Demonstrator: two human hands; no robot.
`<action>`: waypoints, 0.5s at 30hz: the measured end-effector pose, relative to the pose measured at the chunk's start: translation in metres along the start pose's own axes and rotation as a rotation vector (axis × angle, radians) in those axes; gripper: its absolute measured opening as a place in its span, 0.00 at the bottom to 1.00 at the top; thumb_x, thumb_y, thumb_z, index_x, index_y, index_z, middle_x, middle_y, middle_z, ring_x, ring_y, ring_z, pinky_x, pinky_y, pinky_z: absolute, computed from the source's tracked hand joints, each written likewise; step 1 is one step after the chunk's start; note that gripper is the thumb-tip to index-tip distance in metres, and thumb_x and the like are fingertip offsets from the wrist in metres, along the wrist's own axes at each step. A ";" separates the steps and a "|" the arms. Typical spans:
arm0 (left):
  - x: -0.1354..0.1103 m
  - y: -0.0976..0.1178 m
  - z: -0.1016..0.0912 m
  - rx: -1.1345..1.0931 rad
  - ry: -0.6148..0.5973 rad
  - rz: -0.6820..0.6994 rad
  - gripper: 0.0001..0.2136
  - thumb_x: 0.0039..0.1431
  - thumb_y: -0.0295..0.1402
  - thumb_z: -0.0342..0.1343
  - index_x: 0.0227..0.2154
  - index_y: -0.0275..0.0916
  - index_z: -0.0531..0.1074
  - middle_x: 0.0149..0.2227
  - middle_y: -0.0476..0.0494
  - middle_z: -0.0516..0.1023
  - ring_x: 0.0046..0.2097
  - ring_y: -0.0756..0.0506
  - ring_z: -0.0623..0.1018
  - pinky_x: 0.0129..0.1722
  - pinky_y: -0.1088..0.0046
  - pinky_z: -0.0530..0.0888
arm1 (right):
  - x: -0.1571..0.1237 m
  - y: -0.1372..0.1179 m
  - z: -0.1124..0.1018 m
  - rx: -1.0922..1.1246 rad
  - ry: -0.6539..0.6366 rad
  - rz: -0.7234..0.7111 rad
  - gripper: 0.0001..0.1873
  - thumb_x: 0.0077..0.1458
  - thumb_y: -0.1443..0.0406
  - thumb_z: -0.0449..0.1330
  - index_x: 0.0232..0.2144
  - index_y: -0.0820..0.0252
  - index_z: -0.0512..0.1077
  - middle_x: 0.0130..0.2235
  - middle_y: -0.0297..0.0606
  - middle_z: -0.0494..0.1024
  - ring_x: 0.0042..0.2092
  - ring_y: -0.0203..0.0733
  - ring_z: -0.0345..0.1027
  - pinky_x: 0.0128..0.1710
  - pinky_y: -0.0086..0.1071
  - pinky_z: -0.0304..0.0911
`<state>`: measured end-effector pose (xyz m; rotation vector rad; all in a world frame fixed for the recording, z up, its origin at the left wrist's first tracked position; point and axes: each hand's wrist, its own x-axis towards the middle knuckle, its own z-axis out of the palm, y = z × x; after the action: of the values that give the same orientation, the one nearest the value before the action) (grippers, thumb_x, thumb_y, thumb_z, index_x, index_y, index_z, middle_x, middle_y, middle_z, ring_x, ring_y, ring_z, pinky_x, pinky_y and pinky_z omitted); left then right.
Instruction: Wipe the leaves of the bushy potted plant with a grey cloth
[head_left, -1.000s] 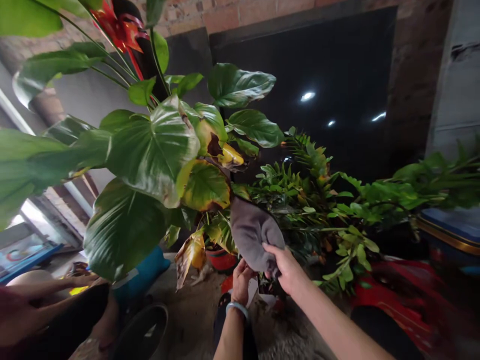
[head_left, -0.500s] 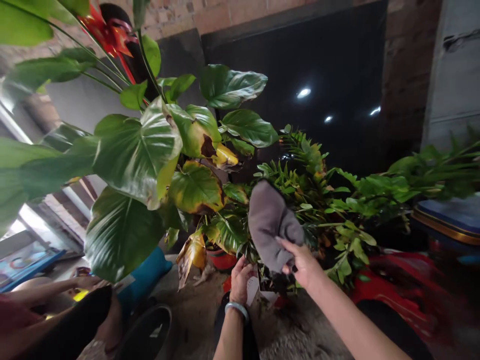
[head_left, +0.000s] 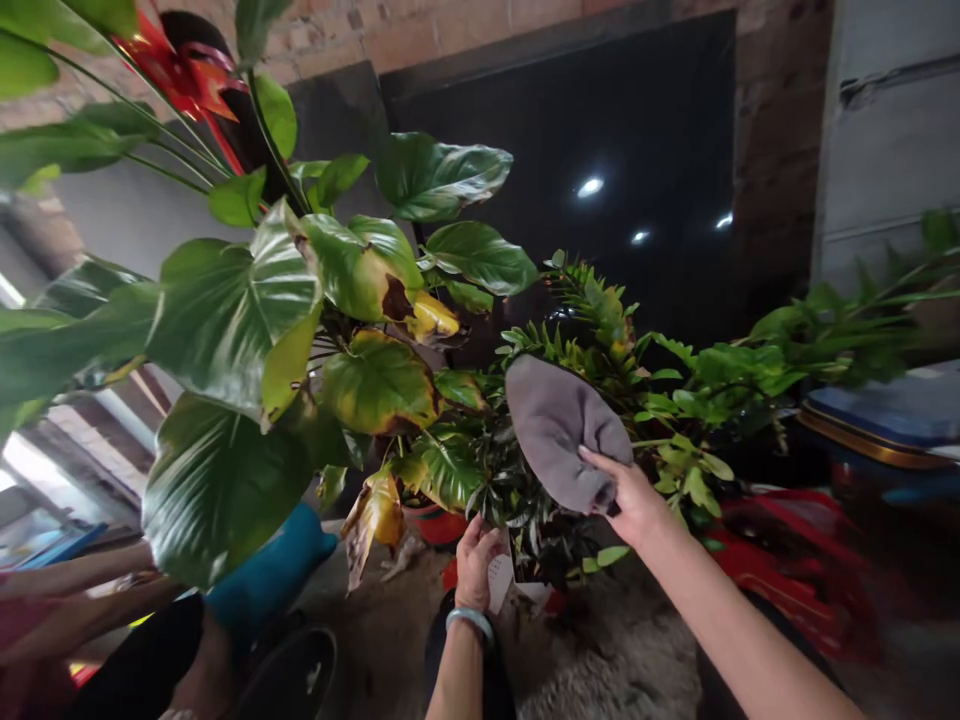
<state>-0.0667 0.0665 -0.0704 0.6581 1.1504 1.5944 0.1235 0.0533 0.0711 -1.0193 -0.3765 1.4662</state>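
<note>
Glossy black panel (head_left: 555,120) at the back, lights reflecting in it. Broad-leaved plant (head_left: 229,310) in front of it, left side, some leaves yellowed and browned. Grey cloth (head_left: 551,425) up in front of the greenery, pinched in right hand (head_left: 628,498). Hands apart: left hand (head_left: 475,568) lower, beside a white perforated piece (head_left: 500,582); can't tell if it grips anything. Pale bracelet (head_left: 471,624) on that wrist.

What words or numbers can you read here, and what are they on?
None that I can read.
White piece by the left hand: small marks, too blurred to tell whether they are writing.
Red thing at the right: too dark and blurred to make out any words.
</note>
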 end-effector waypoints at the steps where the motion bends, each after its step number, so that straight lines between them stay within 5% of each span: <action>1: 0.000 0.001 0.001 -0.002 -0.002 -0.004 0.20 0.26 0.34 0.70 0.28 0.35 0.78 0.24 0.48 0.74 0.25 0.51 0.70 0.26 0.74 0.68 | 0.001 0.010 -0.005 -0.031 0.015 0.068 0.17 0.33 0.66 0.71 0.12 0.58 0.65 0.10 0.27 0.66 0.12 0.33 0.55 0.12 0.28 0.53; 4: -0.001 0.004 -0.001 -0.009 -0.015 -0.018 0.20 0.25 0.34 0.70 0.28 0.35 0.78 0.25 0.47 0.75 0.25 0.49 0.71 0.26 0.73 0.69 | -0.021 0.049 -0.037 -0.105 0.043 0.221 0.18 0.34 0.66 0.71 0.09 0.59 0.64 0.08 0.29 0.63 0.09 0.32 0.51 0.08 0.27 0.46; 7: 0.000 0.004 -0.003 -0.017 0.009 -0.060 0.23 0.23 0.34 0.70 0.30 0.35 0.78 0.22 0.50 0.73 0.24 0.49 0.71 0.26 0.73 0.69 | -0.054 0.058 -0.067 -0.080 0.001 0.344 0.15 0.26 0.68 0.74 0.22 0.61 0.76 0.21 0.37 0.79 0.23 0.42 0.73 0.23 0.32 0.68; 10: 0.002 0.004 -0.004 -0.028 0.029 -0.061 0.24 0.21 0.33 0.71 0.30 0.34 0.78 0.20 0.52 0.71 0.23 0.51 0.69 0.25 0.74 0.69 | -0.059 0.016 -0.065 0.004 -0.021 0.265 0.23 0.21 0.67 0.74 0.28 0.61 0.78 0.26 0.39 0.81 0.29 0.48 0.76 0.30 0.37 0.71; 13: 0.001 0.005 -0.001 -0.032 0.051 -0.040 0.23 0.19 0.32 0.71 0.28 0.34 0.78 0.21 0.51 0.71 0.23 0.51 0.69 0.24 0.74 0.69 | -0.028 -0.034 -0.041 0.191 0.078 -0.066 0.21 0.24 0.72 0.71 0.28 0.57 0.76 0.25 0.33 0.81 0.28 0.43 0.75 0.28 0.33 0.69; 15: -0.001 0.006 0.001 -0.034 0.072 -0.036 0.22 0.18 0.32 0.71 0.27 0.35 0.78 0.22 0.50 0.73 0.23 0.51 0.70 0.24 0.74 0.69 | -0.005 -0.046 -0.028 0.226 0.147 -0.101 0.15 0.29 0.73 0.69 0.24 0.56 0.73 0.21 0.28 0.77 0.21 0.37 0.69 0.22 0.30 0.65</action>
<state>-0.0681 0.0662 -0.0640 0.5584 1.1790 1.6147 0.1731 0.0482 0.0914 -0.9070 -0.1500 1.3019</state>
